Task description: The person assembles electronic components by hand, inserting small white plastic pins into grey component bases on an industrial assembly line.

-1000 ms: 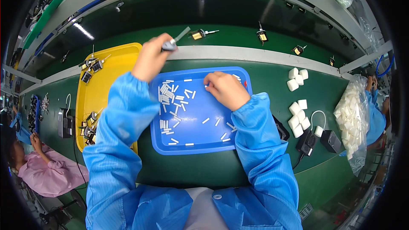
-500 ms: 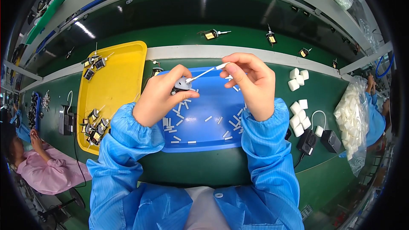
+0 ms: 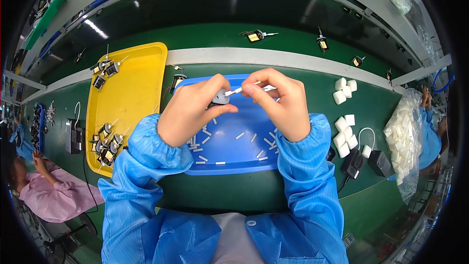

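Over a blue tray (image 3: 227, 144), my left hand (image 3: 185, 110) grips a small electrical part with a rounded grey cap (image 3: 221, 98); the rest of it is mostly hidden by the fingers. A thin white stem sticks out of the cap toward the right. My right hand (image 3: 282, 99) is closed in a pinch on a short white sleeve (image 3: 238, 90), at the stem close to the cap. Whether the sleeve sits fully around the stem is hard to see. Many similar white sleeves (image 3: 240, 136) lie scattered in the tray.
Left stands a yellow tray (image 3: 132, 102) with several black-and-yellow parts (image 3: 108, 154). White blocks (image 3: 340, 140), black adapters (image 3: 352, 164) and a bag of white blocks (image 3: 405, 137) are at the right. More parts (image 3: 255, 35) lie beyond the grey rail (image 3: 254, 55). A person in pink (image 3: 61, 193) sits left.
My right hand has moved left and slightly down, bringing the white sleeve along the stem toward the grey cap. The parts beyond the rail appear shifted right.
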The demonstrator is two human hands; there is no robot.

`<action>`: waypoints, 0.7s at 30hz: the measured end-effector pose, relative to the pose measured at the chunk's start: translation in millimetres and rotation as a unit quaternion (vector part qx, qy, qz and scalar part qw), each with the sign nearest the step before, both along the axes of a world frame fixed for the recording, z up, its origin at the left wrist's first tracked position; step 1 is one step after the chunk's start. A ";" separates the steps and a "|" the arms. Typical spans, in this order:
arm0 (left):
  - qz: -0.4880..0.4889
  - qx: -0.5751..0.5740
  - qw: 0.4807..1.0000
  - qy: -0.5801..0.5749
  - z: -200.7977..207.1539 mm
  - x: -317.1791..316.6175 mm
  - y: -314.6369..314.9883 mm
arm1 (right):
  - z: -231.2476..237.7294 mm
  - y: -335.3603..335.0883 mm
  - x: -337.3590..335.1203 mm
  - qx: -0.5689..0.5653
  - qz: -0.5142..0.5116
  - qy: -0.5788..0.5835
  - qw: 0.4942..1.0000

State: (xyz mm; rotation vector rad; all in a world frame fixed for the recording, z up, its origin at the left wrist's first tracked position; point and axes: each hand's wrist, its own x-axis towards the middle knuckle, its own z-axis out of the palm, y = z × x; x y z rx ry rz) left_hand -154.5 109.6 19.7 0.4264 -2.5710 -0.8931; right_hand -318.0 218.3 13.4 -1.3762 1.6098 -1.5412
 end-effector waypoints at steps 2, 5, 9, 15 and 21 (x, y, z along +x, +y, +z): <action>-0.004 -0.008 1.000 -0.003 -1.9 -2.6 -0.1 | -1.8 -3.2 -1.3 -0.015 -0.008 0.079 0.997; -0.007 -0.047 0.999 0.013 -5.7 -6.1 0.1 | -7.1 -6.6 -6.4 -0.013 0.003 0.146 0.989; 0.000 -0.079 0.997 -0.009 -10.8 -17.0 -2.4 | -11.5 -7.9 -10.2 0.004 -0.023 0.109 0.994; 0.048 -0.050 0.998 -0.013 -42.0 -50.0 -48.0 | -25.4 -17.8 -24.3 -0.036 -0.153 0.204 0.966; 0.188 -0.053 0.973 -0.119 -104.3 -70.6 -161.2 | -40.1 -1.6 -31.9 0.254 -0.056 0.357 0.897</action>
